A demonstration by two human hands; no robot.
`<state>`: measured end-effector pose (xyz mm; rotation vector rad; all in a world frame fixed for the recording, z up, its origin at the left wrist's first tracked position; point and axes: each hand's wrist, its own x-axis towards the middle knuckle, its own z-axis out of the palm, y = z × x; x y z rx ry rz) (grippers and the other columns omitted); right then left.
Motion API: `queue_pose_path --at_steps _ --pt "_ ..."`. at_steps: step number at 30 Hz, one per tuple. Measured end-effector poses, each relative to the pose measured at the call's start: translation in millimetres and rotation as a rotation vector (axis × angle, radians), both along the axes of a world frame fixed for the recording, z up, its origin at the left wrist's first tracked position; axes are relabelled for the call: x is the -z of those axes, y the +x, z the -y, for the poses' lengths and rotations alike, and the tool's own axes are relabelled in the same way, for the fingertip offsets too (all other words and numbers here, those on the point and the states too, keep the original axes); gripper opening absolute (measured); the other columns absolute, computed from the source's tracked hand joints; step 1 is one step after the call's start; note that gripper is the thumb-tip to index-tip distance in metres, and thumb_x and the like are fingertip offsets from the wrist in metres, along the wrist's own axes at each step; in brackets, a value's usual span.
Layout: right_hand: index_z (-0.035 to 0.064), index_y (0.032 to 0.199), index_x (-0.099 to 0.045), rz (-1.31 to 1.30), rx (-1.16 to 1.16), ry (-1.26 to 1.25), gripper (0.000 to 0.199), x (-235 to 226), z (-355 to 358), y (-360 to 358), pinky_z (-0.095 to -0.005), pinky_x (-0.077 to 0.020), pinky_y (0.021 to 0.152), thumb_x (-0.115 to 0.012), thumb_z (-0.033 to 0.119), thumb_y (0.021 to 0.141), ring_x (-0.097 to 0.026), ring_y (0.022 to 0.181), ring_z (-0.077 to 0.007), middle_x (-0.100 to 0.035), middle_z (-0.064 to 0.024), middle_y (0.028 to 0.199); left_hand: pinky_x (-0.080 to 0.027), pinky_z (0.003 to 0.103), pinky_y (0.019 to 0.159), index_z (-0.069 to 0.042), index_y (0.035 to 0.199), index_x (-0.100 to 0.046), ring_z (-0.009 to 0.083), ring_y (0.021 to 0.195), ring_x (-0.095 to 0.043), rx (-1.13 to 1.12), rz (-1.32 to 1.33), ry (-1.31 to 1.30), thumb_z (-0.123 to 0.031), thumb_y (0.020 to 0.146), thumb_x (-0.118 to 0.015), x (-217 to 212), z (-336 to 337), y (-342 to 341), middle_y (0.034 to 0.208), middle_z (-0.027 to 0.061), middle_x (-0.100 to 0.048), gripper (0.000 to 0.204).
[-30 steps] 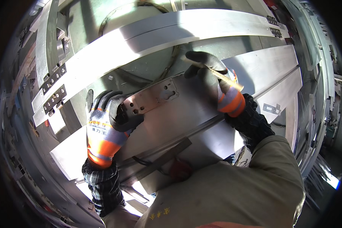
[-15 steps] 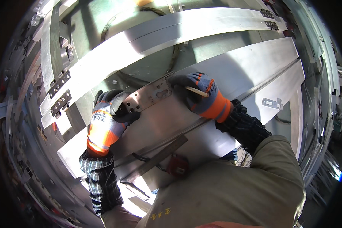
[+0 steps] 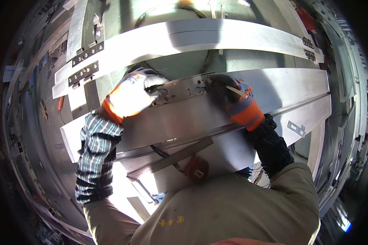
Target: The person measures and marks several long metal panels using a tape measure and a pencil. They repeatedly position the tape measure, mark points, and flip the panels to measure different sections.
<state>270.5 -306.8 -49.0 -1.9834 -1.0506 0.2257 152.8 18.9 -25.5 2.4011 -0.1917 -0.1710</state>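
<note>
A thin metal plate with round holes and a keyhole-like cutout lies along the far edge of a long brushed metal panel. My left hand, in a grey and orange work glove, grips the plate's left end, thumb on top. At its right end, my right hand, gloved alike, is closed with its dark fingertips against the plate. A light wooden pencil sticks out between the right hand's fingers. The fingertips under the plate's edge are hidden.
Near my body a red tape measure and a flat metal bar lie on the panel. A small slotted plate rests at the right. Beyond stretches a long metal beam with black hinge-like blocks at its ends.
The whole view has shifted and turned, so panel, beam and tools sit differently in it. Both hands remain at the plate's ends; my left wrist and forearm are angled more outward.
</note>
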Motion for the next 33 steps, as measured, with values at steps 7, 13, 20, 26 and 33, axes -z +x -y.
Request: queue_pose_path --at_steps 7,13,20,26,33 --pt "0.0062 0.122 -0.075 -0.063 -0.021 -0.226 0.030 -34.0 -0.3 4.8 -0.0387 -0.0613 0.083 -0.062 -0.003 0.097 -0.076 0.090 -0.0353 -0.079 -0.0151 0.104 -0.061 0.044 0.087 -0.006 0.109 -0.082 0.0357 0.093 -0.076 0.162 -0.232 0.141 -0.025 0.087 -0.079 -12.2 -12.8 43.4 0.104 0.0171 -0.080 0.030" --pt "0.0078 0.141 -0.068 0.020 -0.385 -0.093 0.052 -63.6 -59.0 -56.7 -0.0453 -0.0587 0.094 -0.075 0.010 0.089 -0.071 0.102 -0.0381 -0.075 -0.0138 0.117 -0.062 0.044 0.090 -0.018 0.120 -0.080 0.0339 0.106 -0.077 0.159 -0.352 0.399 -0.030 0.089 -0.081 -27.6 -4.8 59.7 0.116 0.0081 -0.081 0.033" --pt "0.0063 0.136 -0.070 0.668 -0.447 -0.318 0.047 -30.8 -124.0 -116.3 -0.0504 -0.0551 0.088 -0.072 0.018 0.090 -0.067 0.100 -0.0364 -0.071 -0.0205 0.121 -0.063 0.042 0.087 -0.001 0.130 -0.072 0.0370 0.103 -0.078 0.116 -0.465 0.260 -0.027 0.085 -0.086 -38.7 -1.7 65.9 0.113 0.0185 -0.080 0.054" --pt "0.0065 0.132 -0.072 0.871 -0.400 -0.403 0.040 -17.4 -137.5 -114.8 -0.0495 -0.0552 0.086 -0.063 0.019 0.095 -0.068 0.099 -0.0339 -0.072 -0.0190 0.116 -0.063 0.041 0.079 -0.004 0.117 -0.077 0.0283 0.092 -0.080 0.143 -0.470 0.090 -0.018 0.084 -0.086 -20.6 -10.8 67.3 0.105 0.0142 -0.082 0.036" --pt "0.0012 0.133 -0.070 0.856 -0.447 -0.510 0.042 -31.3 -156.4 -113.3 -0.0476 -0.0557 0.085 -0.063 0.018 0.095 -0.068 0.098 -0.0348 -0.071 -0.0186 0.109 -0.063 0.039 0.079 -0.005 0.113 -0.078 0.0268 0.091 -0.079 0.098 -0.425 0.046 -0.015 0.085 -0.085 -6.3 -16.1 66.0 0.102 0.0127 -0.082 0.031"
